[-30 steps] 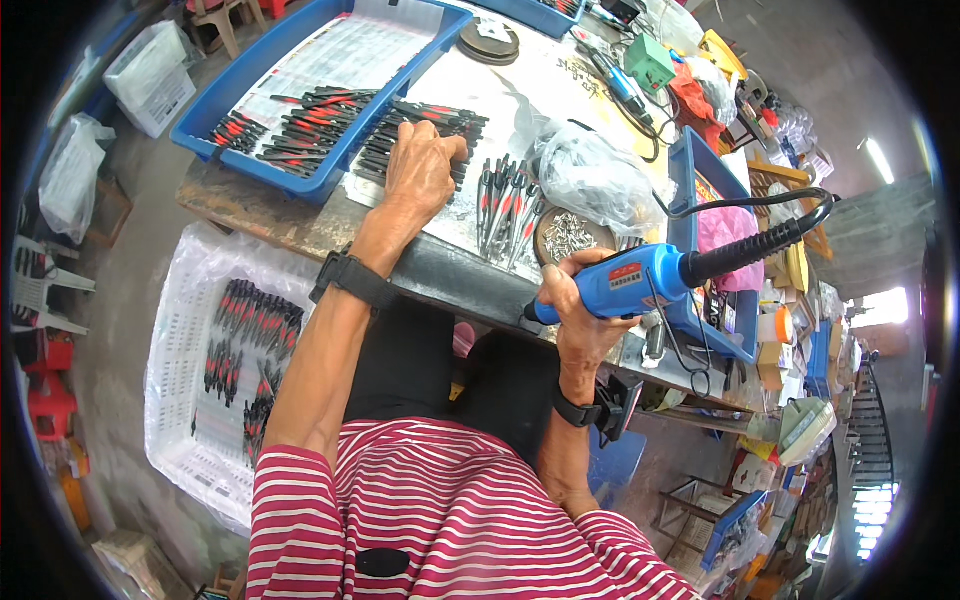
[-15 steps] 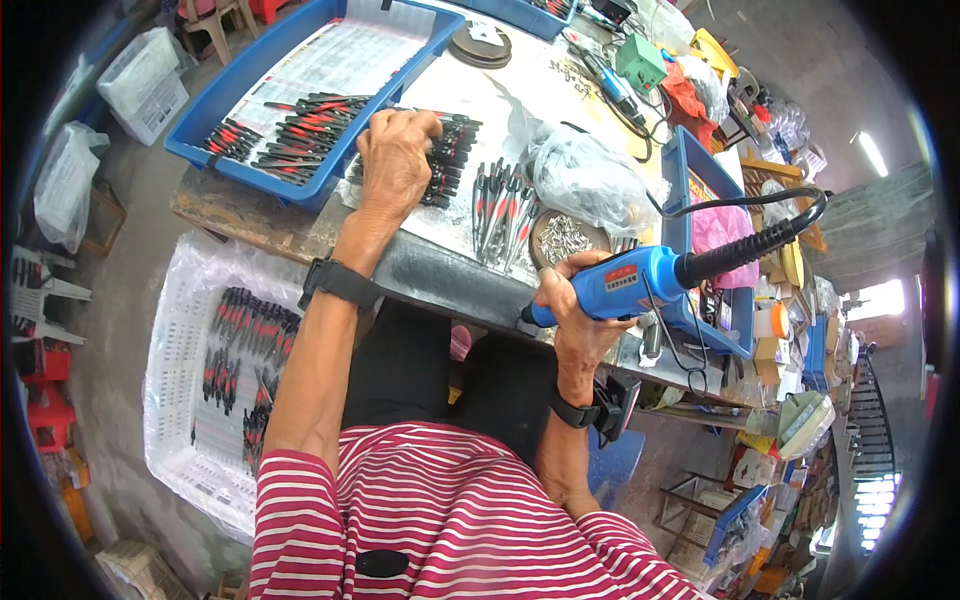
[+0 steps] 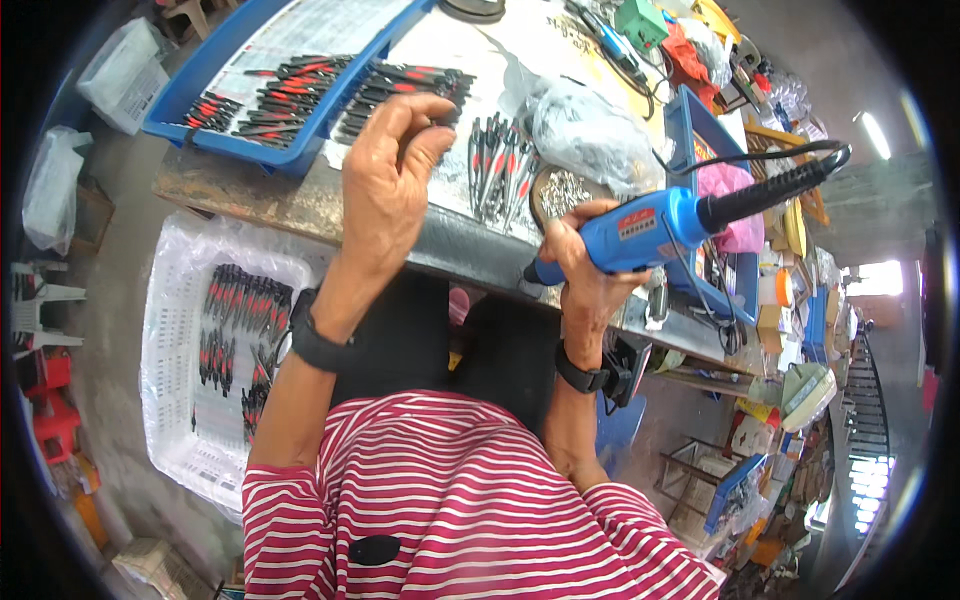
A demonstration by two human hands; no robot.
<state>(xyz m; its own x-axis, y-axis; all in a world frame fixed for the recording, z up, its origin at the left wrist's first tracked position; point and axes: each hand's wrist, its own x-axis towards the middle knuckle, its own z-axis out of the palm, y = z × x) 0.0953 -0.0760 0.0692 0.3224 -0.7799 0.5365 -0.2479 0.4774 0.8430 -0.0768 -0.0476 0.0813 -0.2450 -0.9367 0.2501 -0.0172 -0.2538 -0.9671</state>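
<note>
While R hand (image 3: 582, 262) closes round blue tool (image 3: 635, 235) right of ctr, prob. to steady it, L hand (image 3: 385, 190) half-curls nr black-red pens (image 3: 412, 78), upper ctr, can't tell if holding anything.

We see a workbench (image 3: 440, 50) with a pale, stained top and a worn front edge. On it we find a blue tray (image 3: 275, 158) at the left, a pile of black-and-red pens (image 3: 410, 85) just beside it, then a smaller pen group (image 3: 495, 165), a crumpled clear bag (image 3: 590, 130), a round dish (image 3: 540, 197) of small metal parts (image 3: 568, 190), and a blue bin (image 3: 680, 120) towards the right.
</note>
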